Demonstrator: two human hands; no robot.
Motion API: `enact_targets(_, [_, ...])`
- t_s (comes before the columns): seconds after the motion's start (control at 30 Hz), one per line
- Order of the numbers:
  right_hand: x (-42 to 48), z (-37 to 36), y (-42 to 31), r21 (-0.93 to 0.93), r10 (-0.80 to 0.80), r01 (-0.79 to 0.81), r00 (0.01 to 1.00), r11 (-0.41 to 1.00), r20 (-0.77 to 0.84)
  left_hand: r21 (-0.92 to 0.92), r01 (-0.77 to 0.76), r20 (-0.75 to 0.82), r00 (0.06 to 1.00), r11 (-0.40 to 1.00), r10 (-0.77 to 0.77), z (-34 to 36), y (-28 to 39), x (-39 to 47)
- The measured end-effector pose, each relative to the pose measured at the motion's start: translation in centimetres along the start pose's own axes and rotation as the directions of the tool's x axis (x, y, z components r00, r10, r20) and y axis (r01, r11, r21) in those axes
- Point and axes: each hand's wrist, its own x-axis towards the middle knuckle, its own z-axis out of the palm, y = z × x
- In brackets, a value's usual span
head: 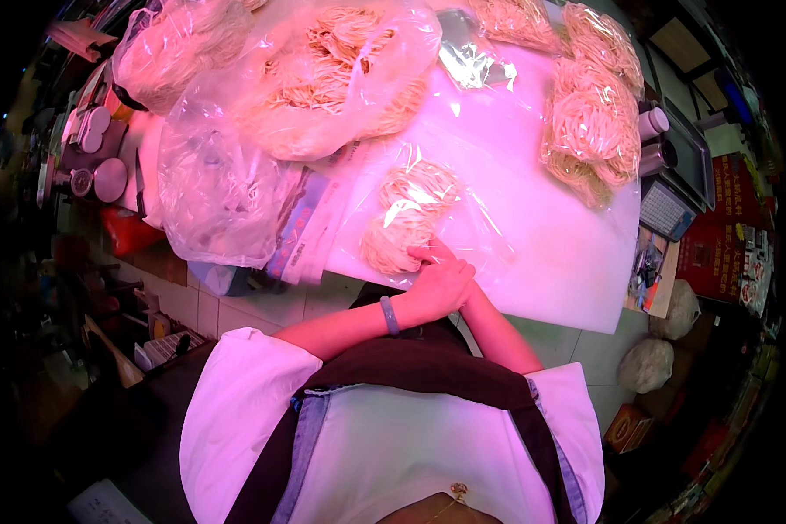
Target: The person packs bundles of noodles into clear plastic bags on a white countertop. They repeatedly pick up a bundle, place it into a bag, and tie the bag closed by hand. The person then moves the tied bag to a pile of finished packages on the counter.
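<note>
A clear plastic bag of pale noodles (409, 223) lies near the front edge of the white table (563, 281). My right hand (434, 252) reaches its lower end, fingers touching the noodle bundle or the film over it. Across my right wrist lies my left hand (437, 288), its fingers curled over it; a bangle (389, 316) circles the left wrist. Part of my right hand is hidden under the left. Beyond them sits a large open plastic bag (295, 141) heaped with loose noodles.
Filled noodle bags (589, 121) are piled at the right edge. Flat clear bags (475, 56) lie at the back. At left are a crumpled plastic bag (219, 190), printed plastic packaging (301, 223), a knife (139, 183) and a small scale (98, 181). A keypad device (667, 208) stands right.
</note>
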Motion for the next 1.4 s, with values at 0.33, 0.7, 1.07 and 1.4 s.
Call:
enact_targets(0.33, [2.9, 5.3, -3.7, -0.482, 0.11, -0.139, 0.99, 0.865, -0.087, -0.064, 0.049, 0.038, 0.998, 0.997, -0.047, -1.6, 0.7, 0.1])
enact_targets(0.7, [-3.2, -1.9, -7.3, -0.563, 0.043, -0.151, 0.979, 0.812, -0.201, -0.285, 0.279, -0.604, 0.69, 0.917, -0.398, -18.4, -12.4, 7.1])
enact_targets(1.07, [-6.1, -12.3, -7.0, -0.678, -0.794, -0.666, 0.211, 0.31, -0.571, -0.824, 0.492, -0.051, 0.429, 0.281, -0.902, -24.5, -31.3, 24.4])
enact_targets(1.4, [-5.2, -12.0, -6.2, -0.709, -0.86, -0.683, 0.247, 0.172, -0.447, -0.877, 0.3, -0.066, 0.699, 0.376, -0.712, -28.4, -30.4, 18.3])
